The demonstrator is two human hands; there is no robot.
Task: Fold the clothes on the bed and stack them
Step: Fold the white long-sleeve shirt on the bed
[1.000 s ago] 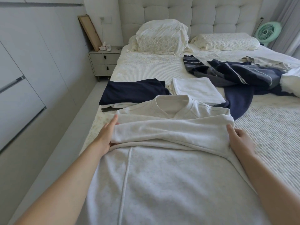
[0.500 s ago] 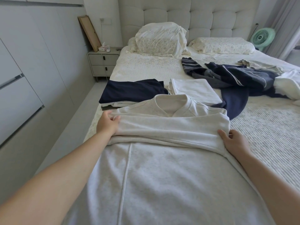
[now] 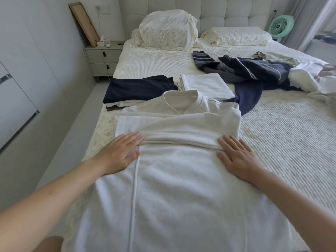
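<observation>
A: Hands, quick.

B: My left hand point(image 3: 119, 153) is flat, fingers straight, palm down on the light grey sweatshirt point(image 3: 181, 188), at the left end of the fold line. My right hand point(image 3: 238, 159) is the same: fingers straight and spread, pressing at the right end of that fold. Neither one grasps anything, both released and just pressing.

A: The garment?

B: The sweatshirt lies lengthwise on the bed point(image 3: 283, 135) in front of me, collar point(image 3: 181, 100) pointing toward the headboard point(image 3: 209, 8). A band of it is folded across the chest, with its near edge running between my 2 hands. A raised seam runs down the near part on the left side.

A: Folded stuff so far?

B: 2 piles just past the collar. A navy folded garment point(image 3: 140, 88) on the left, sitting on something lighter. A white folded garment point(image 3: 205, 84) just right of it. The sweatshirt's top edge is touching or overlapping both; hard to say which.

A: Unfolded?

B: A heap of dark blue clothes point(image 3: 254, 73) with stripes on the right half of the bed, some pale pieces point(image 3: 305, 77) beside it near the right edge.

A: Background?

B: 2 pillows point(image 3: 169, 28) at the headboard, a nightstand point(image 3: 103, 59) on the left, a green fan point(image 3: 280, 26) on the right.
</observation>
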